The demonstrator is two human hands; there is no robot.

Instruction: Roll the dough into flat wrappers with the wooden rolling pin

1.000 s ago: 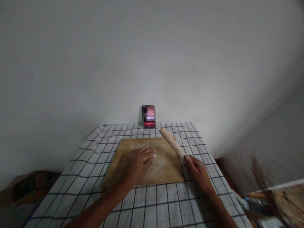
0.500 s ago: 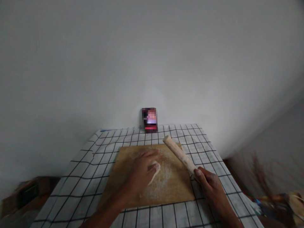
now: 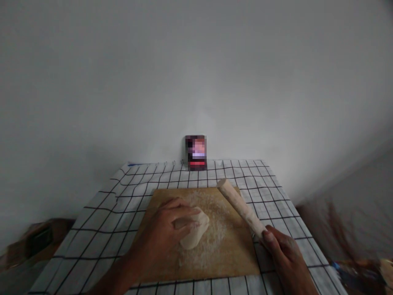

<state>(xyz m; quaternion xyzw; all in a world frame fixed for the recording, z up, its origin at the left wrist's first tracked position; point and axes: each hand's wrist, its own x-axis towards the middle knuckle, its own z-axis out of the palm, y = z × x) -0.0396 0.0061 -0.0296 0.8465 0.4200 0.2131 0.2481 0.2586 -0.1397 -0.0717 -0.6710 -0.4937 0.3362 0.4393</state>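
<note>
Wall (image 3: 196,73): plain and grey, it was seen behind a table covered with a checked white cloth (image 3: 123,205).
Box-like object (image 3: 39,239): it was placed low, to the left of the table; its content could not be told.
Left hand (image 3: 172,219): it was held above the board (image 3: 239,262), and its grip was narrow, with a part of the dough (image 3: 193,237) apparently taken between thumb and fingers.
Dough: pale and flattened, it was situated near the middle of the board, where loose flour was spread.
Change: half a second earlier, the dough was mostly covered by the left hand; now a much larger part was exposed. From this it was judged that the dough was being turned or lifted, and that no rolling was being done.
Upright object (image 3: 196,153): it was stood against the wall, its front blurred into squares.
Rolling pin (image 3: 241,207): it was kept slanted by the board's right edge, apart from the dough.
Right hand (image 3: 284,248): it was closed firmly around the pin's near end.
Clutter (image 3: 362,276): it was left low at the far right, too dark to be identified.
</note>
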